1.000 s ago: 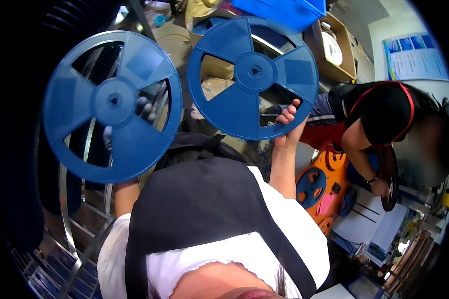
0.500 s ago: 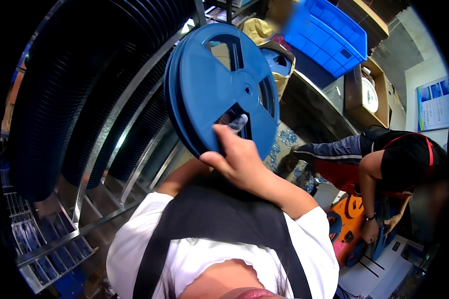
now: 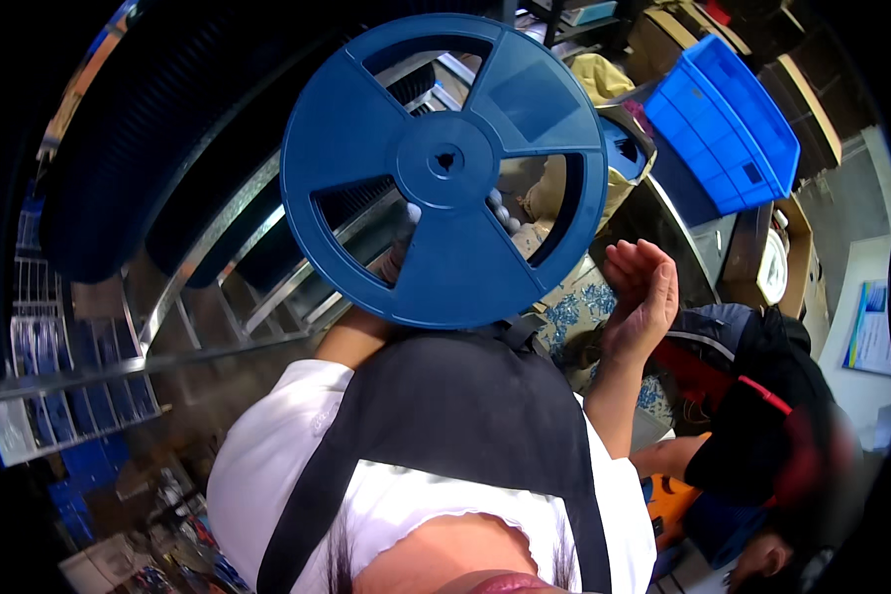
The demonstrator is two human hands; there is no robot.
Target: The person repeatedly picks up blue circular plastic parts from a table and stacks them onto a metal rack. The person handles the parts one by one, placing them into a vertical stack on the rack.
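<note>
A large blue plastic reel (image 3: 445,168) with three cut-outs is held up in front of me, flat face toward the camera. My left hand (image 3: 398,259) grips it from behind; only some fingers show through the cut-outs, and the forearm rises beneath the reel. My right hand (image 3: 643,292) is just right of the reel's lower edge, palm open and fingers apart, not touching it. I cannot tell whether a second reel sits behind the front one. My white shirt and black apron fill the lower middle.
A metal wire rack (image 3: 218,287) with rows of dark blue reels (image 3: 119,148) stands at the left. A blue plastic crate (image 3: 728,129) and cardboard boxes (image 3: 797,247) are at the upper right. Another person in black and red (image 3: 762,416) crouches at the right.
A second ago each hand held a blue reel apart. They were brought together, gripped by my right hand. Now my right hand has let go and my left hand holds the reel.
</note>
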